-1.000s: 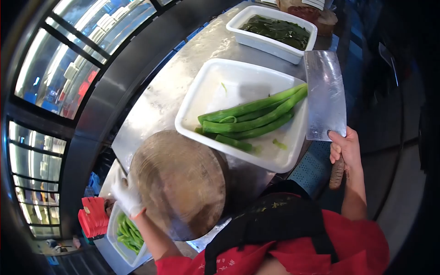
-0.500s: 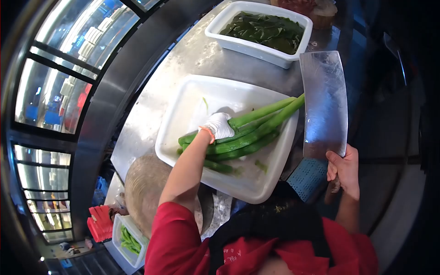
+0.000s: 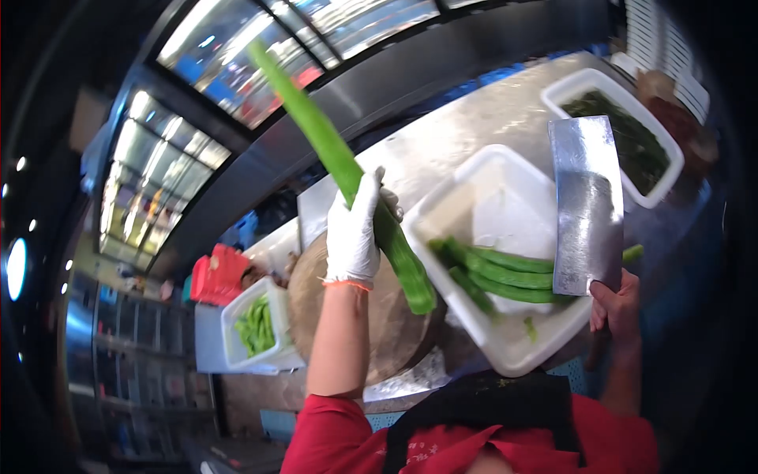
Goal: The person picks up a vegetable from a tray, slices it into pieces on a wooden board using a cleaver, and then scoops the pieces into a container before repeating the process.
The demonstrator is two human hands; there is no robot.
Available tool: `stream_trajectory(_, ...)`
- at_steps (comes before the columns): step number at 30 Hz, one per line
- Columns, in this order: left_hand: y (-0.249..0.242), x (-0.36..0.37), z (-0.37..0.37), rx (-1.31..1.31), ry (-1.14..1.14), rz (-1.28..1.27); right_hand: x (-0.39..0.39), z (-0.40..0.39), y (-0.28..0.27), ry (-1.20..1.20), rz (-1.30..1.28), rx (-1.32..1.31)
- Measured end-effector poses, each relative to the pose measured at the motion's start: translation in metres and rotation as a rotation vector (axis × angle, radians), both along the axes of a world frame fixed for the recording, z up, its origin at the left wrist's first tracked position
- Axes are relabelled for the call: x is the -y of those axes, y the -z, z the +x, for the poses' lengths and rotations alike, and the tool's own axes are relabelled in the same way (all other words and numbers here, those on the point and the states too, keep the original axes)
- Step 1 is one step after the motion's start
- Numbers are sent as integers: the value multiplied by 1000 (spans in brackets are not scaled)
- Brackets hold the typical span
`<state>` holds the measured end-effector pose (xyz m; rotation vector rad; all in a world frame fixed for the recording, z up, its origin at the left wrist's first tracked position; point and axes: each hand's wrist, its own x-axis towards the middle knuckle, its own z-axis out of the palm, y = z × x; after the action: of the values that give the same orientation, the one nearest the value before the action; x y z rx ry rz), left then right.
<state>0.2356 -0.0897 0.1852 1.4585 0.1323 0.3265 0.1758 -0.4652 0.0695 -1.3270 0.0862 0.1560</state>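
Observation:
My left hand (image 3: 353,238), in a white glove with an orange band at the wrist, is closed around the middle of a long green luffa gourd (image 3: 312,126). The gourd slants above a round wooden chopping block (image 3: 395,340), its lower end over the block. In my right hand (image 3: 619,304) is the handle of a broad cleaver (image 3: 588,213), blade pointing up. Behind the blade, a white plastic basin (image 3: 505,201) holds several more green gourds (image 3: 513,278); the blade hides part of them.
At the far right, a white tub (image 3: 673,162) contains dark green leaves (image 3: 616,130). Left of the block, a small white container (image 3: 231,324) holds cut green pieces (image 3: 257,325), with red plastic baskets (image 3: 221,272) behind it. Glass-fronted cabinets (image 3: 276,47) line the back.
My left hand has lifted one gourd out of the basin and carried it left over the chopping block. The view has swung left. The cleaver stays raised in my right hand.

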Motion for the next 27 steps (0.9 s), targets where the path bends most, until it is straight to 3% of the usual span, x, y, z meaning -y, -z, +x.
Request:
stream_trajectory(3,49,-60,-43,2,-351,-375,-31,6,-1,-122,-9,-34)
stream_trajectory(6,95,-89,-94,34,-533,-664,-58,10,-3,-238,-56,-77)
stream_trajectory(12,172,-119,-164,91,-857,-893,-110,13,-5,-393,-172,-47)
stream_trajectory(14,179,-126,-193,-403,-799,-407,-123,12,0,-418,-186,-26)
stream_trajectory(18,172,-148,-227,-610,-689,-92,-143,7,-7,-453,-172,-61)
stream_trajectory(20,156,-160,-232,-484,-675,-127,-143,6,-7,-476,-146,-58)
stream_trajectory(21,139,-159,-224,-433,-706,22,-142,4,-8,-464,-149,-60)
stream_trajectory(27,-7,-88,-133,105,-445,288,-95,-8,-14,-168,-294,101)
